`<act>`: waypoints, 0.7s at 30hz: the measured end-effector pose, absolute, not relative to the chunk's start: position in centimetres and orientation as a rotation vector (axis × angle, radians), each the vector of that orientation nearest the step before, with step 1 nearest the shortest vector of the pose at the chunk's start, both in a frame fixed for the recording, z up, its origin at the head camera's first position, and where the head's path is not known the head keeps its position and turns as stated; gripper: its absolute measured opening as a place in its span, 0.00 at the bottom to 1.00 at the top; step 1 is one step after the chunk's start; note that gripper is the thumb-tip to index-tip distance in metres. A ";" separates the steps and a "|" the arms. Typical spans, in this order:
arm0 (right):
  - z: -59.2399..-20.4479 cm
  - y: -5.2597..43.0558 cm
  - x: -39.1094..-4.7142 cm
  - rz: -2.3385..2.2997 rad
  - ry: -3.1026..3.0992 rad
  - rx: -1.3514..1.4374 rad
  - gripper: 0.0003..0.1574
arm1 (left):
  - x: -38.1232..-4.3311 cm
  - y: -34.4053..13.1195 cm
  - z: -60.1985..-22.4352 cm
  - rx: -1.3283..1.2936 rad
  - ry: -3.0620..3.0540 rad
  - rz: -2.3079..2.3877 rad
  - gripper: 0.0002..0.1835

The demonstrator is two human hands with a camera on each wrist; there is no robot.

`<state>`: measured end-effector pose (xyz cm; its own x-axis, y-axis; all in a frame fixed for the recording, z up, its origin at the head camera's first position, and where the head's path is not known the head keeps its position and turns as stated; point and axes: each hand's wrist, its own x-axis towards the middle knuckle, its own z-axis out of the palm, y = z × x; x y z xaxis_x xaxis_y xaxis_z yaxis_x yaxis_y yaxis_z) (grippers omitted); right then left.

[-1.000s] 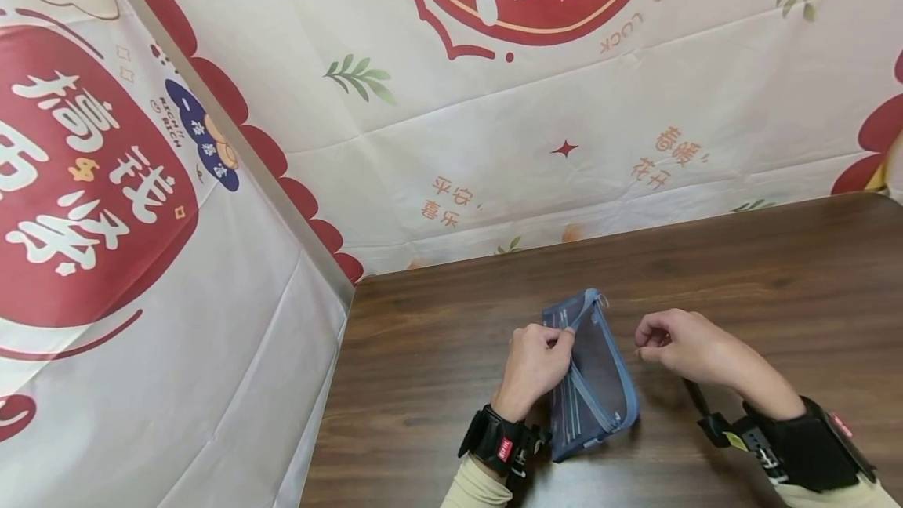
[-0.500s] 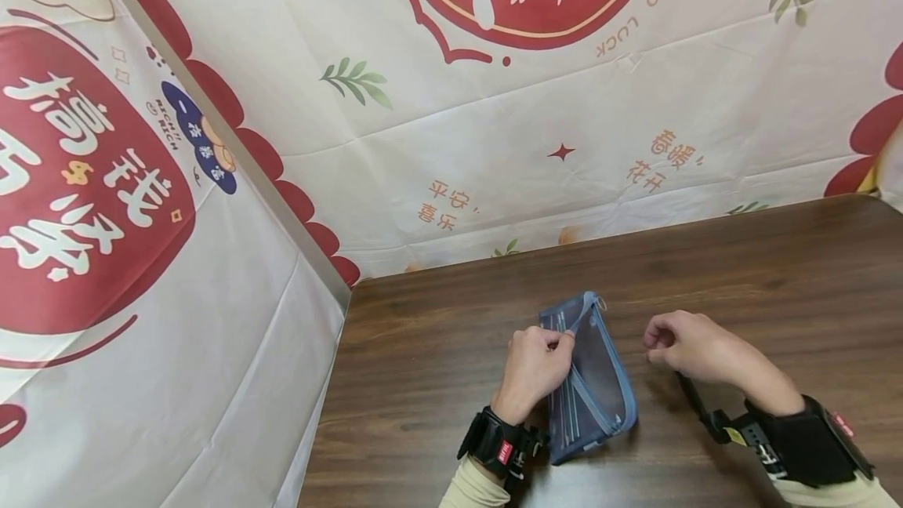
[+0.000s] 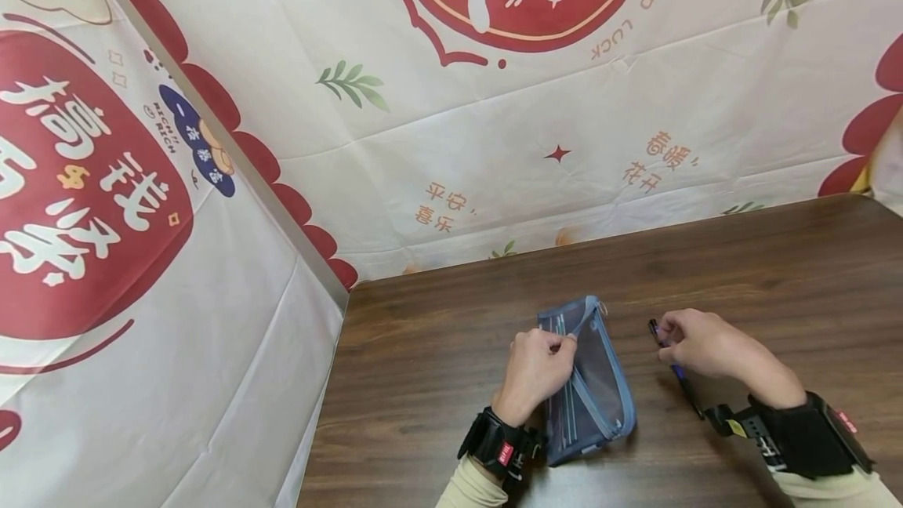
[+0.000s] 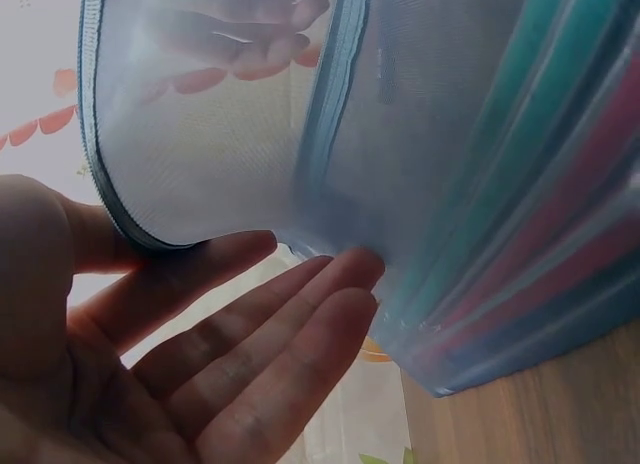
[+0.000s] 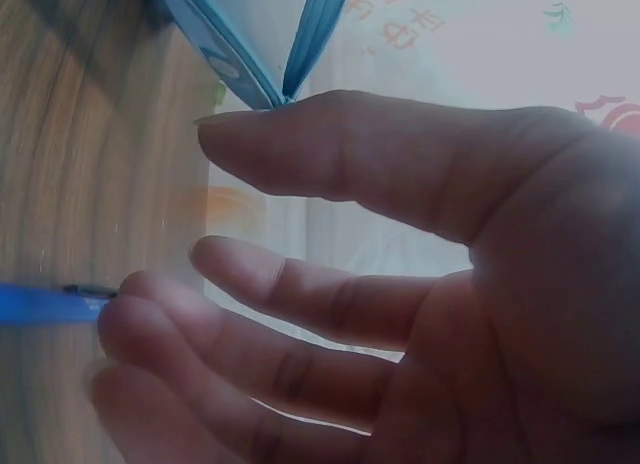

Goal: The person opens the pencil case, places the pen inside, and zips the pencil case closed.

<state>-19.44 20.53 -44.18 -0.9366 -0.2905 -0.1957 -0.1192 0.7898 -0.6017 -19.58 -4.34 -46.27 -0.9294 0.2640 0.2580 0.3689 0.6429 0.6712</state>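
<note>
A blue mesh zip pouch (image 3: pixel 598 382) stands propped on the table with its zip undone. My left hand (image 3: pixel 532 371) pinches its top edge; in the left wrist view that hand (image 4: pixel 230 354) has thumb and index finger at the zipper edge, and long green and pink shapes show through the mesh. To the right of the pouch, a pen (image 3: pixel 679 373) with a blue middle and black ends lies on the table. My right hand (image 3: pixel 698 343) hovers over it, fingers loosely bent. The right wrist view shows the blue pen (image 5: pixel 45 304) just past the fingertips, nothing between thumb and fingers.
The brown wooden table (image 3: pixel 423 351) meets a printed cloth backdrop (image 3: pixel 451 124) at its far edge. On the left, a cloth-covered panel (image 3: pixel 233 320) rises beside the table.
My right hand has shifted slightly right, so more of the pen shows beside its fingers. The left hand keeps its pinch on the pouch, which has barely moved.
</note>
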 end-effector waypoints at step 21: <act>-44.9 21.2 -19.4 -0.861 2.697 -0.257 0.10 | -19.5 -4.8 -45.9 -0.543 -2.741 -1.192 0.29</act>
